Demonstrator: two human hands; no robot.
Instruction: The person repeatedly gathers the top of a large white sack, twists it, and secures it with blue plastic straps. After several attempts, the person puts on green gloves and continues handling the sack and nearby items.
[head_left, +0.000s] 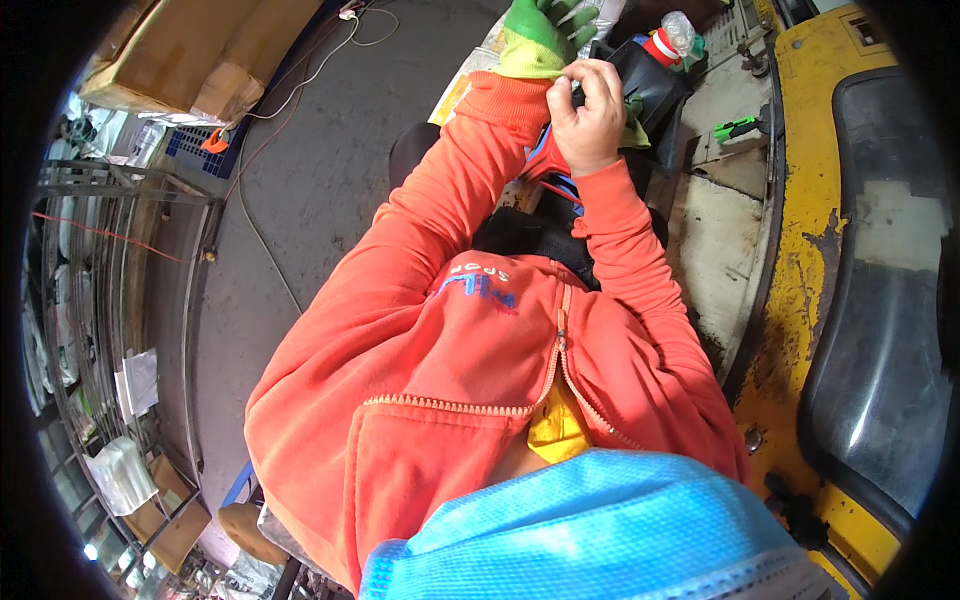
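Observation:
My left hand (pixel 556 24) is at the top of the view in a yellow-green work glove (pixel 527 55), its gloved fingers spread apart. Beside that wrist is my bare right hand (pixel 588 122), thumb and forefinger pinched on the edge of the glove's cuff, where it meets my orange sleeve (pixel 505 105). Another bit of green-yellow fabric (pixel 635 128) shows just right of the right hand, over something black; its full shape is hidden. Below my hands, part of a red and blue object (pixel 548 165) is visible, mostly covered by my arms.
A yellow machine panel (pixel 800 300) with a dark window stands to the right. A green-handled tool (pixel 736 129) lies on the worn ledge. A large cardboard box (pixel 190 55) is at upper left. Cables (pixel 245 200) run across the grey floor near a metal rack (pixel 110 300).

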